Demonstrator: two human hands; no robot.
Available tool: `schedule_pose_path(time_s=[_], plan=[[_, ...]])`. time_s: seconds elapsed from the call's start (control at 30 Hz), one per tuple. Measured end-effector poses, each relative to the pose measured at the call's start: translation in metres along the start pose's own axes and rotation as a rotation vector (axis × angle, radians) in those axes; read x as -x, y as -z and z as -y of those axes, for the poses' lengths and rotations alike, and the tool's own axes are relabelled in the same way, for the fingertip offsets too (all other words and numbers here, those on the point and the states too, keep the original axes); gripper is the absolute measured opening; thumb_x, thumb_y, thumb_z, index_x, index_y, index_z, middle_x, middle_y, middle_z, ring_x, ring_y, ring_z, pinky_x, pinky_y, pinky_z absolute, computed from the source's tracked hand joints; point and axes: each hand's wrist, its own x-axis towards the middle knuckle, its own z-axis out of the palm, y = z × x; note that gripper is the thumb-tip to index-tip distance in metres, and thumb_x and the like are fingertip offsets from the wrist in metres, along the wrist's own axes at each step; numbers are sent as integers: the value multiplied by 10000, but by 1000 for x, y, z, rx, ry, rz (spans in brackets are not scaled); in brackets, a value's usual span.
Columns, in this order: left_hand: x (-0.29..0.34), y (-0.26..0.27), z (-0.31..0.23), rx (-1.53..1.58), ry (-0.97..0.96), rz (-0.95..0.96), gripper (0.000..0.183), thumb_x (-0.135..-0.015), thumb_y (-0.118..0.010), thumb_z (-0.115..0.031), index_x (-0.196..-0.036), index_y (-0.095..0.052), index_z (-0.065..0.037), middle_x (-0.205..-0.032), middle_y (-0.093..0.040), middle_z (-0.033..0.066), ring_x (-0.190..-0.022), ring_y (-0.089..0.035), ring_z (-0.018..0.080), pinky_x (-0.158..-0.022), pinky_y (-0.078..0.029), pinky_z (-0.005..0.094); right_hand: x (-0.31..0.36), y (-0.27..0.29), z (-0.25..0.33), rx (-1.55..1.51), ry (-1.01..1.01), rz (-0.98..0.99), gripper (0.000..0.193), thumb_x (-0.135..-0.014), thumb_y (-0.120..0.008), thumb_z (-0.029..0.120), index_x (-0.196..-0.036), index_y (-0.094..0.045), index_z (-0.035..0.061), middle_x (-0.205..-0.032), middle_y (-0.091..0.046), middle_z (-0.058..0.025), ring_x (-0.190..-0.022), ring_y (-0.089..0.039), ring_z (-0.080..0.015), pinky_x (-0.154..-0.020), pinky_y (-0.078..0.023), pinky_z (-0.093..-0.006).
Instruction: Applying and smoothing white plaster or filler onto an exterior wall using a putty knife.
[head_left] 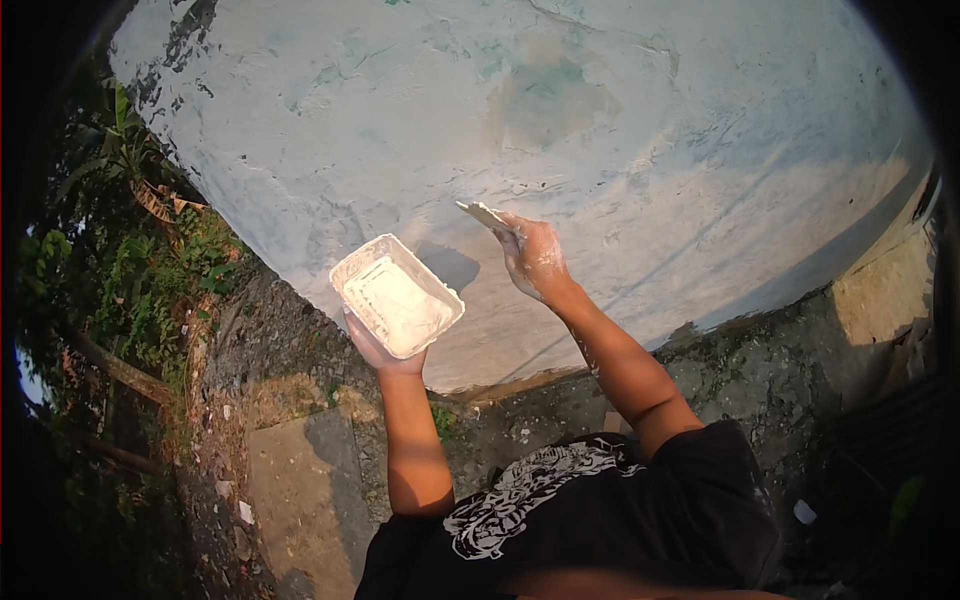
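Observation:
From below, my left hand (372, 350) supports a white rectangular plastic tub (398, 298) with wet white filler smeared over its inside and rim. Most of that hand's fingers are hidden under the tub. To the right and farther up, my right hand (537, 258) grips a flat putty knife (483, 214), its blade pointing left and coated in white filler. White smears cover the right hand's knuckles and wrist. Before me stands a patchy pale wall (400, 130) with uneven white filler and greenish spots; whether the blade touches it I cannot tell.
Along the wall's foot runs rough stony ground (720, 390). A concrete slab (300, 490) lies at the lower left, beside scattered litter. Green plants (130, 300) and a fallen branch (125, 370) border the wall's left edge. Lighter masonry (885, 295) stands at the far right.

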Motion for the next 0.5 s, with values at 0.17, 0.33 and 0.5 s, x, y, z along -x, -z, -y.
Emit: schedule_pose_path(time_s=[0.17,0.33,0.5], plan=[[-6,-11,6,-83,-70,-115,539,-1017,-391,-460,-1376,-531,-84,-1344,-595,107,-1181,-596,329,-1013,-481,503,-3,64,54,-507,-354,55,353,-938,-636,159,-1243,-612,-18,-951,-722,-132,-727,-667,-195,-704,-544,-330],[3,-21,0,-215,-101,-156,559,-1027,-392,-463,-1373,-524,-45,-1327,-600,118,-1171,-603,300,-996,-497,434,1,76,67,-451,-158,114,354,-956,-635,169,-1245,-597,-31,-898,-692,-97,-782,-652,-138,-718,-554,-302],[4,-24,8,-243,-124,-151,552,-1038,-376,-434,-1380,-512,-23,-1339,-590,136,-1178,-601,299,-1011,-485,430,-5,44,86,-1086,-389,-91,277,-972,-634,171,-1107,-631,-71,-1006,-698,-124,-894,-663,-129,-754,-548,-288]])
